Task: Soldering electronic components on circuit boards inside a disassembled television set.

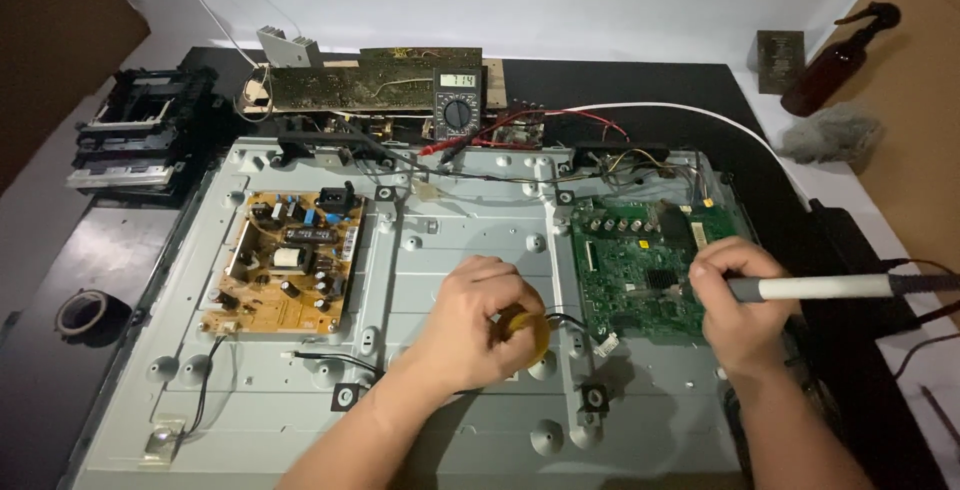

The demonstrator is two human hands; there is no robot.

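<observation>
Head view, looking down on an opened flat-panel chassis [470, 250] lying on the table [60, 280].

Right hand [738, 300]: fingers curled shut around the grey grip of a soldering iron [820, 288]. The white barrel of the iron runs out to the right of the hand; its tip end is hidden under the fingers and cannot be made out. The hand sits over the right part of the green circuit board [640, 270], which lies directly beneath it and extends to its left.

Left hand [478, 318]: closed loosely around a small round yellow object [528, 330], seen only at the hand's right edge, between thumb and fingers; its kind cannot be told. The hand rests on the bare metal of the chassis, just left of the green board. A thin black wire [565, 318] runs from beside the yellow object toward the board.

Well to the left of the left hand: tan power board [285, 265], mounted on the chassis. Beyond both hands, at the far edge of the chassis: a multimeter [458, 102] with red leads [530, 122]. Far right of the right hand: brown spray bottle [838, 60]. Far left: roll of tape [82, 312].
</observation>
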